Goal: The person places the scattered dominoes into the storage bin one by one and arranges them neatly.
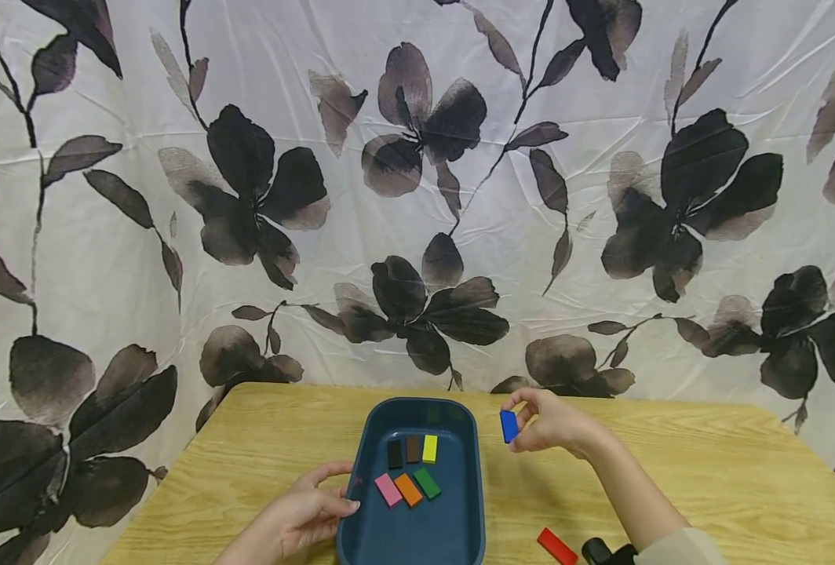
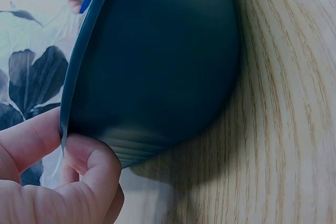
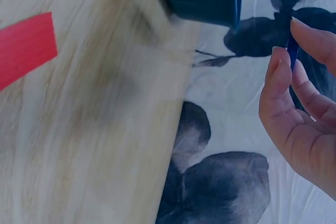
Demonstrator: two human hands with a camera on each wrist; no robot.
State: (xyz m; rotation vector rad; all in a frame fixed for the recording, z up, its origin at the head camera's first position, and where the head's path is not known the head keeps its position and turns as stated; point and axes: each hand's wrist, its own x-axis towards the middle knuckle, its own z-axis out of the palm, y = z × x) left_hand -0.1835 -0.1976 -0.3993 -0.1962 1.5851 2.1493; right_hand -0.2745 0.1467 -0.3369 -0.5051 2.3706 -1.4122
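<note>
My left hand (image 1: 308, 508) pinches the left rim of a dark blue-green tray (image 1: 477, 502); the left wrist view shows thumb and fingers on either side of its edge. Beyond the tray's right side, my right hand (image 1: 552, 424) holds a blue block (image 1: 508, 426) above the table, gripped between thumb and fingertips. Inside the tray, a black block (image 1: 395, 453), a brown block (image 1: 413, 450) and a yellow block (image 1: 429, 448) form the far row. Nearer lie a pink block (image 1: 388, 489), an orange block (image 1: 408, 490) and a green block (image 1: 428, 483), each slanted.
A red block (image 1: 557, 546) lies on the wooden table (image 1: 672, 463) near its front, right of the tray. Close to it, a black object (image 1: 604, 552) sits by the right sleeve (image 1: 680, 548). Floral cloth (image 1: 530, 259) hangs behind the table's far edge.
</note>
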